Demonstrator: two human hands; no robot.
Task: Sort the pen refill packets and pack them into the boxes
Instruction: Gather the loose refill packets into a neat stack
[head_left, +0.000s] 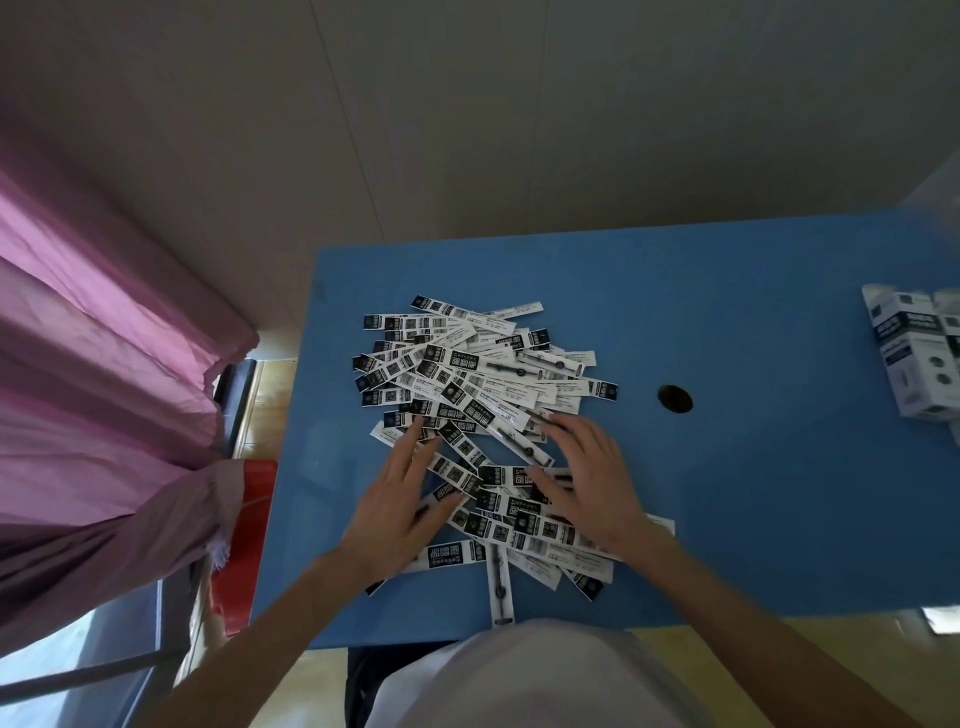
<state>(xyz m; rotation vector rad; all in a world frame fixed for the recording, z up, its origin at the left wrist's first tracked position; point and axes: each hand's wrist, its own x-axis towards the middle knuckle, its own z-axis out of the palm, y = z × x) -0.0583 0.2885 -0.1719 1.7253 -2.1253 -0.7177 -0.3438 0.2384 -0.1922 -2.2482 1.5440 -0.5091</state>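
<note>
Two hands (400, 499) (587, 478) flat on packets (478, 379); print illegible.

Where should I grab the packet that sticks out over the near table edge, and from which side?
Pinch the packet at its near end, coming from the person's side. That end lies apart from the pile near the table edge, while its far end is tucked under other packets. Both the left hand and the right hand rest flat on the pile.
</note>
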